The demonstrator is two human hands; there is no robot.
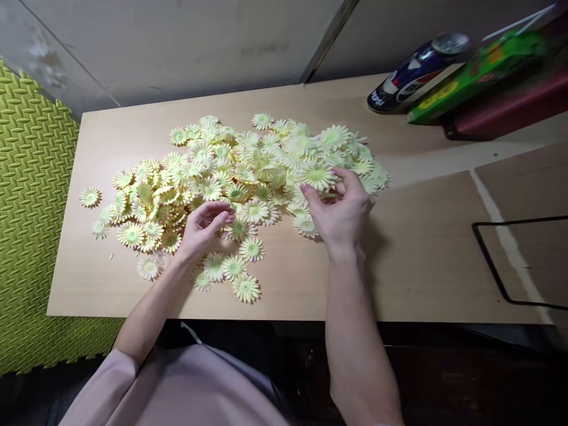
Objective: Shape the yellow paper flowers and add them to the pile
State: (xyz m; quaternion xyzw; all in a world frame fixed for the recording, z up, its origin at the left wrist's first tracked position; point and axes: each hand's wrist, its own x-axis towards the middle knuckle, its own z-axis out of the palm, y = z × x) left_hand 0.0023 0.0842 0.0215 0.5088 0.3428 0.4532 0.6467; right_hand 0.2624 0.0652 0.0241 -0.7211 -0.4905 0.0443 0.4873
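Note:
A wide heap of pale yellow fabric daisy flowers covers the far left and middle of a light wooden table. My left hand rests at the heap's near edge, fingers curled with the tips pinched together by the flowers; what they hold is hidden. My right hand lies on the heap's right side, thumb and fingers closed on a flower at its edge. Loose flowers lie just in front of the left hand.
A blue soda can lies on its side at the back right beside a green packet and a dark red box. A black wire frame sits at the right. Green foam matting covers the floor at left.

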